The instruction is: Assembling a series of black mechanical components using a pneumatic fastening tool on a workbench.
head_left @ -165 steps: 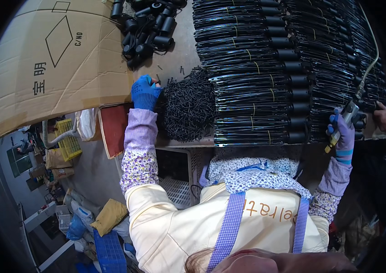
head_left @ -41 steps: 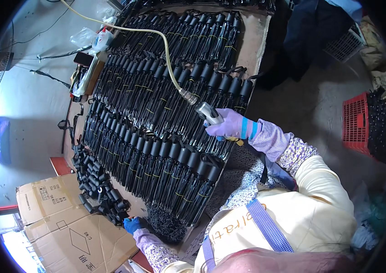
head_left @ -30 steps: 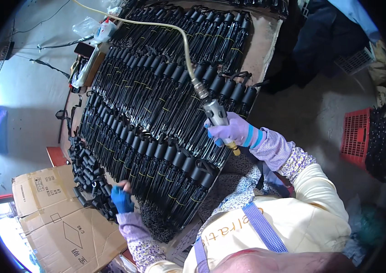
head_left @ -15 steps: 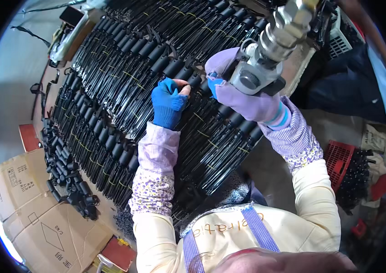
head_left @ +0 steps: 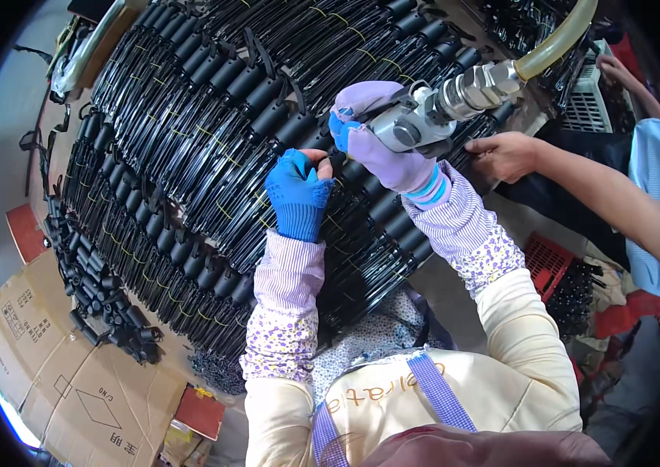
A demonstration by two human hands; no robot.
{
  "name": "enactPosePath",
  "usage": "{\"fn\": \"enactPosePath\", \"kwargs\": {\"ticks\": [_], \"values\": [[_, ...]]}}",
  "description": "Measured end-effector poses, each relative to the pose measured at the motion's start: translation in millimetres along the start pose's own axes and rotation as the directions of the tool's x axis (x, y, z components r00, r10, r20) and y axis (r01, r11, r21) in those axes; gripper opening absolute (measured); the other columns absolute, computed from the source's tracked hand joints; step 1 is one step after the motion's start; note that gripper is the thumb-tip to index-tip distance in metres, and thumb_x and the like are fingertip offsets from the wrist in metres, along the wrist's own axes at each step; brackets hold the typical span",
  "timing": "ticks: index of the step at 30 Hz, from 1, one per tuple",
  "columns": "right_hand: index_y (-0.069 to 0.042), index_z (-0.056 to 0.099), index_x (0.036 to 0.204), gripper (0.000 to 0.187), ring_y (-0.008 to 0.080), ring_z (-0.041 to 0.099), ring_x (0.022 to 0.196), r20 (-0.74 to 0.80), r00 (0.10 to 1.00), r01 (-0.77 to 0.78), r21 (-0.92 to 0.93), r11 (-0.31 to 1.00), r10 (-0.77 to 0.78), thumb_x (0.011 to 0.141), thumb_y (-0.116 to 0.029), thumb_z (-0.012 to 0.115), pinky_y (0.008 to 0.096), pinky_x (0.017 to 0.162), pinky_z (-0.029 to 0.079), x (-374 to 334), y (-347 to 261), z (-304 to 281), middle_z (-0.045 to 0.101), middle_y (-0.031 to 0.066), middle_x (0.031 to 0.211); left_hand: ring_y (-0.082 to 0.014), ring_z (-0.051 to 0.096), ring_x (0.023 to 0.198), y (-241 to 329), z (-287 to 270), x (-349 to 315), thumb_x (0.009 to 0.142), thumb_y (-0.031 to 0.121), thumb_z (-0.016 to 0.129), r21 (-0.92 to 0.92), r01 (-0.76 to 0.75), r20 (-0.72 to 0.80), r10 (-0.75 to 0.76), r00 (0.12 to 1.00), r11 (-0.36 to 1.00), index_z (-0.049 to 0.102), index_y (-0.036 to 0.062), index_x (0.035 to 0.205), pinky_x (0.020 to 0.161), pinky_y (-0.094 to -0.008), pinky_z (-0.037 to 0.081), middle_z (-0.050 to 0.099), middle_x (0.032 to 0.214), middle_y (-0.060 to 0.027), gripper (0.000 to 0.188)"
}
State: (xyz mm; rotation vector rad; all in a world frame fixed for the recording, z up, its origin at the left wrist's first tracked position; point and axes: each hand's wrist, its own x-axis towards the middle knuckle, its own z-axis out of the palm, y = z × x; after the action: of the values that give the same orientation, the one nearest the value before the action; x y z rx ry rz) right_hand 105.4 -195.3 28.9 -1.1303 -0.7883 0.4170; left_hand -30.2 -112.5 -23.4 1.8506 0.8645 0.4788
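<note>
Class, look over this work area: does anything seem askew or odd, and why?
The gloves look mismatched: the left hand wears blue with bare fingertips showing, the right hand lavender. Also, black cylinders lie jumbled by the cardboard box, while the tied black bundles nearby lie in orderly rows.

Single head view: left lens of a side-by-side fisheye pair, worn on the person's head. Faces steeply down, taking in the grey metal tool point(head_left: 408, 128) just above mid-frame, at close range. Below the tool, the wearer's own cream-clad torso point(head_left: 423, 397), seen from above. Low and left of the tool, a cardboard box point(head_left: 73, 389) near the rim (straight edges bow there, corners go dark).
</note>
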Motion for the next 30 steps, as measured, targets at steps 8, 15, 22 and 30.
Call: {"fn": "enactPosePath", "kwargs": {"ticks": [8,15,22,30], "values": [[-0.002,0.058,0.105,0.028,0.0153,0.056,0.066,0.1,0.995,0.015,0.164,0.986,-0.031,0.078,-0.004,0.063,0.0262,0.059,0.049,1,8,3,0.062,0.0113,0.086,-0.0168,0.051,0.057,16,0,-14,0.069,0.006,0.073,0.114,-0.072,0.014,0.071,0.997,0.991,0.068,0.0056,0.084,0.056,-0.0283,0.043,0.059,0.073,-0.0044,0.016],[-0.002,0.059,0.104,0.027,0.0171,0.058,0.07,0.135,0.991,-0.017,0.232,0.973,-0.015,0.078,-0.006,0.064,0.0272,0.061,0.051,5,-5,-1,0.063,0.0121,0.088,-0.018,0.053,0.061,24,3,-15,0.068,0.006,0.074,0.063,-0.068,0.076,0.064,0.995,0.996,0.066,0.0064,0.087,0.058,-0.0294,0.044,0.057,0.074,-0.0044,0.02],[-0.002,0.059,0.103,0.026,0.0184,0.06,0.072,0.183,0.982,-0.09,0.188,0.978,0.055,0.078,-0.007,0.064,0.0291,0.064,0.053,2,-2,-9,0.063,0.0125,0.088,-0.0195,0.054,0.061,23,12,-18,0.069,0.006,0.072,-0.017,-0.091,0.053,0.092,0.994,0.996,0.066,0.0067,0.087,0.059,-0.0299,0.045,0.058,0.074,-0.0051,0.019],[-0.001,0.06,0.1,0.025,0.0205,0.063,0.074,0.179,0.983,-0.061,0.104,0.993,0.042,0.076,-0.006,0.064,0.0318,0.067,0.055,5,-8,-19,0.063,0.0133,0.089,-0.022,0.056,0.065,32,18,-13,0.07,0.007,0.071,0.082,-0.105,0.066,0.1,0.993,0.991,0.067,0.0085,0.088,0.064,-0.0323,0.047,0.06,0.077,-0.005,0.019]]}}
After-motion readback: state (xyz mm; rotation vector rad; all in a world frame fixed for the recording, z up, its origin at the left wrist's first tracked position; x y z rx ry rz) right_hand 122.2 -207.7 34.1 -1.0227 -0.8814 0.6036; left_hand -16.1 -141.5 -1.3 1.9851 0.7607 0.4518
